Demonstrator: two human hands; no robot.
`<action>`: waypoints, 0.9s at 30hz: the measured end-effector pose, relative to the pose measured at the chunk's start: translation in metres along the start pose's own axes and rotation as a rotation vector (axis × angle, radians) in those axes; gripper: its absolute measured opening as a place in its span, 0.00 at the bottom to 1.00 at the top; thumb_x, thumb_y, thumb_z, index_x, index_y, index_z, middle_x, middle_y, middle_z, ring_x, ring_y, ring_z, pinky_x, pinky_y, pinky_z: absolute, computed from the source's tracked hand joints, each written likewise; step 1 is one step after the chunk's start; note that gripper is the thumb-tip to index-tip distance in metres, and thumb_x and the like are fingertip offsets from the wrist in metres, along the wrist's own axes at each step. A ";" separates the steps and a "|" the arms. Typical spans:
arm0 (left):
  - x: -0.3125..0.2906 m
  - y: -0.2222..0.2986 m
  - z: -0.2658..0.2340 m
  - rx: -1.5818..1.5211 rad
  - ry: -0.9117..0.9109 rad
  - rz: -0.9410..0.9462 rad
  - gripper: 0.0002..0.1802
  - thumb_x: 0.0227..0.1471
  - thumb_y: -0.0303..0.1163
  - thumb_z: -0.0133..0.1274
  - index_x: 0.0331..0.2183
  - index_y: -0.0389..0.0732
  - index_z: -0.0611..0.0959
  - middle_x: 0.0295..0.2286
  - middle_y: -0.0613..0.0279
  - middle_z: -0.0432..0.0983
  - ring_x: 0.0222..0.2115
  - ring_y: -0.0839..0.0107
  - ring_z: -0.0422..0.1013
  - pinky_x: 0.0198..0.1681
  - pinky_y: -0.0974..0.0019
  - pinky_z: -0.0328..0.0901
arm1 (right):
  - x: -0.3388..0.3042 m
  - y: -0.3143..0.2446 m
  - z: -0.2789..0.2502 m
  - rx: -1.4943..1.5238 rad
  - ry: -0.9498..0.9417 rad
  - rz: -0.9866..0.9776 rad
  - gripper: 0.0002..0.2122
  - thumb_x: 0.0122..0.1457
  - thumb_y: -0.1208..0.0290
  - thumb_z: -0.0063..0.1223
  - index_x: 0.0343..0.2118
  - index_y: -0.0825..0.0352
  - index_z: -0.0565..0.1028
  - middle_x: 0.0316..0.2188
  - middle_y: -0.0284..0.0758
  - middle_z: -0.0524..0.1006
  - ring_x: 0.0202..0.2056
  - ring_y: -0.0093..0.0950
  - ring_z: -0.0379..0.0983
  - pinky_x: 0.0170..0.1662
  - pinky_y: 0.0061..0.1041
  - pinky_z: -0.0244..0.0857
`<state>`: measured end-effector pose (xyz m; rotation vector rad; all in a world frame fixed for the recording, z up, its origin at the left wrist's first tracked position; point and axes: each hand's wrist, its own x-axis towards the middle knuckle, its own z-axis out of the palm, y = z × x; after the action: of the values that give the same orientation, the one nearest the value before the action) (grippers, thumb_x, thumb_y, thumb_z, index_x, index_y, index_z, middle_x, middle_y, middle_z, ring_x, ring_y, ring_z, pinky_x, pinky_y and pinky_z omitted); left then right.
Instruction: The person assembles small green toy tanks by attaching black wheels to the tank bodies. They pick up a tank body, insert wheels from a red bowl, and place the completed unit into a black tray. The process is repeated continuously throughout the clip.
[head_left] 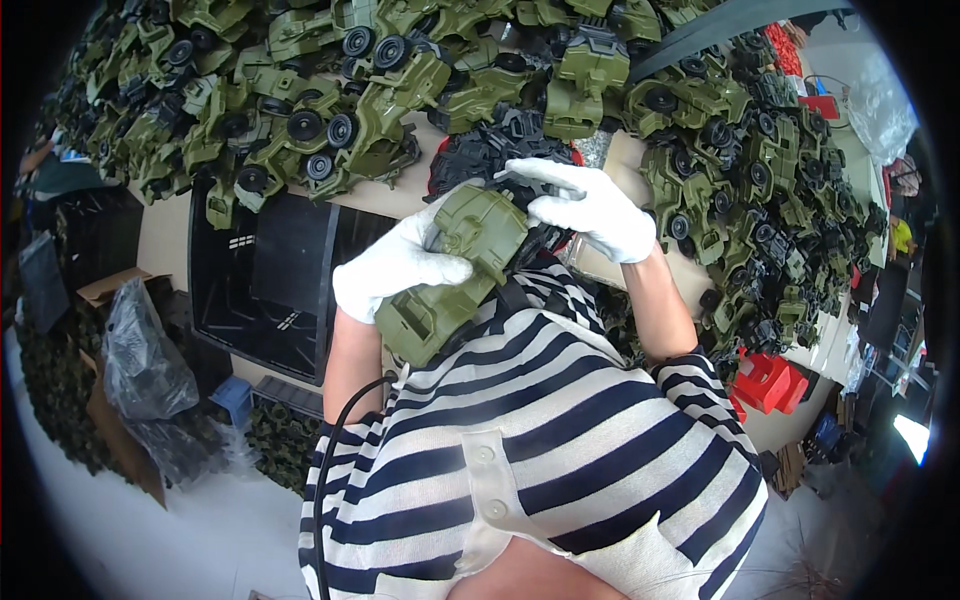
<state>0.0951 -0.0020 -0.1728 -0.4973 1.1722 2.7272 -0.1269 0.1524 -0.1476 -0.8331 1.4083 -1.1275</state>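
Across the worktop (pixel 428 150): pretty much buried, only a few beige patches peeking out between the parts.
Heap of green toy vehicles (pixel 400 100): sprawls over the far side and down the right, wheels pointing every which way. Looks dumped rather than lined up, probably because they're sturdy enough to lie on each other.
Black crate (pixel 275 340): sits at the left by the near edge, hollow side showing. I'd guess it's parked there for easy reach of the left arm.
Clear plastic bag (pixel 150 355): slumped further left past the crate, all crumpled. Can't tell if anything's in it.
Red bins (pixel 765 382): lower right, well apart from the hands, so not in the way.
Black parts pile (pixel 480 155): just beyond the hands, with a red edge (pixel 437 165) peeking out, so maybe a tray corrals the loose bits. Handy spot for either hand.
Green toy body (pixel 480 235): held up between the pile and the striped shirt (pixel 560 400), tilted. Chunky thing, so holding it close makes sense.
Left hand (pixel 405 265): gloved in white, wrapped round the body's left side, thumb across the top. Seems to carry the weight.
Right hand (pixel 595 210): also gloved, fingers stretched toward the far end, thumb apart. Can't tell if it's pinching something or just steadying.
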 end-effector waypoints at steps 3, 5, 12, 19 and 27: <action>0.006 0.009 0.007 0.233 0.066 -0.042 0.50 0.43 0.25 0.67 0.63 0.36 0.58 0.55 0.59 0.66 0.54 0.74 0.64 0.58 0.67 0.58 | -0.001 0.004 -0.005 0.205 -0.021 0.089 0.25 0.58 0.68 0.59 0.58 0.69 0.69 0.51 0.37 0.75 0.41 0.19 0.72 0.46 0.19 0.66; 0.007 0.012 0.014 0.189 0.104 -0.030 0.48 0.45 0.24 0.65 0.63 0.36 0.58 0.55 0.59 0.67 0.52 0.74 0.66 0.57 0.68 0.60 | 0.003 0.013 -0.015 0.347 0.001 0.021 0.26 0.58 0.70 0.58 0.59 0.72 0.66 0.53 0.39 0.74 0.47 0.23 0.72 0.51 0.21 0.65; 0.006 0.016 0.027 -0.156 0.095 -0.057 0.40 0.49 0.25 0.62 0.61 0.36 0.63 0.52 0.59 0.70 0.50 0.73 0.68 0.54 0.68 0.63 | 0.003 0.031 -0.012 0.292 -0.083 0.049 0.28 0.60 0.67 0.57 0.62 0.69 0.63 0.33 0.23 0.75 0.25 0.10 0.61 0.28 0.10 0.53; 0.008 0.015 0.037 -0.155 0.211 -0.050 0.35 0.53 0.25 0.59 0.60 0.37 0.66 0.52 0.61 0.70 0.49 0.74 0.69 0.54 0.68 0.64 | 0.010 0.051 0.008 0.643 0.125 -0.001 0.27 0.61 0.67 0.55 0.62 0.69 0.63 0.23 0.17 0.63 0.21 0.08 0.50 0.23 0.09 0.41; 0.007 0.015 0.033 -0.208 0.199 -0.070 0.33 0.54 0.25 0.58 0.60 0.38 0.67 0.52 0.62 0.71 0.49 0.74 0.69 0.53 0.69 0.64 | 0.009 0.058 0.003 0.464 0.070 -0.071 0.26 0.61 0.65 0.56 0.60 0.69 0.66 0.24 0.17 0.63 0.24 0.10 0.51 0.26 0.12 0.43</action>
<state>0.0763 0.0118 -0.1438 -0.8359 0.8932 2.8047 -0.1194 0.1607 -0.2050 -0.5165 1.1121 -1.4770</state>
